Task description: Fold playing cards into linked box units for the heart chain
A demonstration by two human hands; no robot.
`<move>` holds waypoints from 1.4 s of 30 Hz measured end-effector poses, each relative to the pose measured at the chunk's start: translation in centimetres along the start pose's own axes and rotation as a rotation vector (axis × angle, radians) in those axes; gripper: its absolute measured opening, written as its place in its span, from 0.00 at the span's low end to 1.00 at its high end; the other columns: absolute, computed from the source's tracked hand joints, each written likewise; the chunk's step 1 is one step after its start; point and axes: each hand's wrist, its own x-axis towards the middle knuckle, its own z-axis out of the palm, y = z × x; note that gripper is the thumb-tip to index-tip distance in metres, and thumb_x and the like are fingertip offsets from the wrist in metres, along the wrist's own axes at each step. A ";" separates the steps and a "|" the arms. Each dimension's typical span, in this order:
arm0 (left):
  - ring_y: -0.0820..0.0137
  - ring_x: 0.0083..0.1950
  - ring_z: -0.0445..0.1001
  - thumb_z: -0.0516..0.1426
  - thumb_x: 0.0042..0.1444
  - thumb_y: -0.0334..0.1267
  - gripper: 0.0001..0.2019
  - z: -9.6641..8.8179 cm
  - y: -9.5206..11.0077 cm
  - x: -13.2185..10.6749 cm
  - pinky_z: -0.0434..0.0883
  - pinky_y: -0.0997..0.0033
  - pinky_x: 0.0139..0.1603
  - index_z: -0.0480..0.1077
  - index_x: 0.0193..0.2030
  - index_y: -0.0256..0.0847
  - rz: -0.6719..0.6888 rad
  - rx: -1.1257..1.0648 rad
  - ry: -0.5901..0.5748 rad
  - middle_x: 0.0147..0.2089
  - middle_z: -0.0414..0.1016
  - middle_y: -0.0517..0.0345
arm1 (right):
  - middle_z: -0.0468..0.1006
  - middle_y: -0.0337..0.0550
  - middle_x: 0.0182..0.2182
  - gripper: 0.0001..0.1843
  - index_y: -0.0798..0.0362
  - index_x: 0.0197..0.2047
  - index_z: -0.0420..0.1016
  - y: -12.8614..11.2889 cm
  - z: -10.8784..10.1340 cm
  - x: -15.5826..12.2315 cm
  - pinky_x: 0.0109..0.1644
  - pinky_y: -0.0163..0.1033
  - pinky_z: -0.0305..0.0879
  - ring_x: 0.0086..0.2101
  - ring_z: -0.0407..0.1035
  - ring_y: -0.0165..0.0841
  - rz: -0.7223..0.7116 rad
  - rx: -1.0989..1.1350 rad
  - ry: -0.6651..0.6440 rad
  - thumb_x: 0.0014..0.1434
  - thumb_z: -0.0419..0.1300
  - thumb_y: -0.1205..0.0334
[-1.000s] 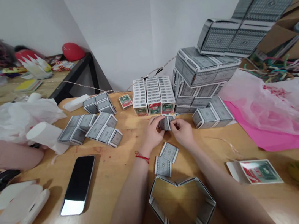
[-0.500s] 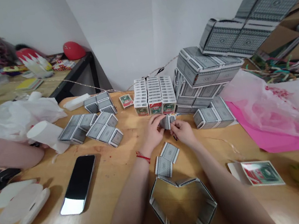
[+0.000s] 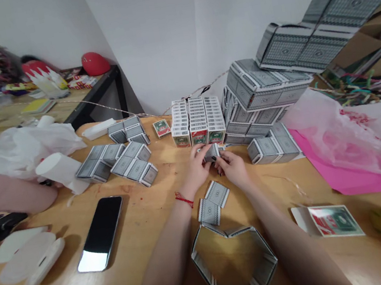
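Your left hand and right hand both pinch one small grey box, held just in front of the stacked packs. Risk: a knuckle nudges that stack (tall, narrow columns) and it topples. Squeezing too hard could crease the thin card.

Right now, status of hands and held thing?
Left hand and right hand pinch small grey patterned card box. Flat grey patterned cards beside wrists. White stacked boxes just beyond.

bright, even light; edges perhaps slightly warped.
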 end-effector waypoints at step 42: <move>0.74 0.30 0.66 0.44 0.59 0.41 0.11 1.4 0.9 -0.1 0.62 0.75 0.30 0.62 0.33 0.38 -0.244 -0.182 0.136 0.30 0.68 0.58 | 0.63 0.31 0.14 0.17 0.51 0.28 0.62 -1.1 1.0 -1.0 0.17 0.31 0.50 0.14 0.56 0.25 0.028 0.010 -0.033 0.54 0.51 0.46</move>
